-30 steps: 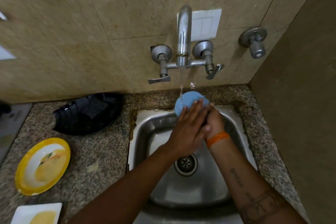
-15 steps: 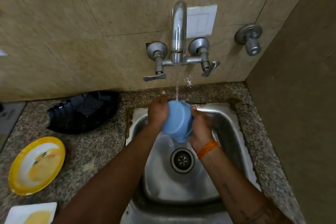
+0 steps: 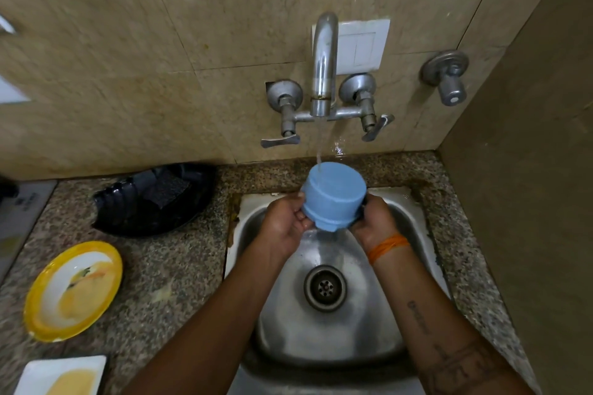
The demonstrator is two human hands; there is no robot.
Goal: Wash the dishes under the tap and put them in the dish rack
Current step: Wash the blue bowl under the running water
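Behind the light blue plastic cup point(image 3: 333, 196), held over the steel sink point(image 3: 417, 221), the fingers of both hands are mostly hidden, and its opening faces away, unseen. Far left of the sink, the white square plate point(image 3: 61, 375) is cut by the bottom edge. The dark object point(image 3: 170, 186) inside the black ribbed bowl point(image 3: 128, 215) is too indistinct to identify.

We are in a small home kitchen. We see a steel sink point(image 3: 398, 212) set into a speckled granite counter point(image 3: 179, 272), a wall tap point(image 3: 324, 64) with running water, and beige wall tiles point(image 3: 128, 42). On the counter lie a used yellow plate point(image 3: 73, 290), a white square plate point(image 3: 61, 375) and a black dish point(image 3: 154, 199).
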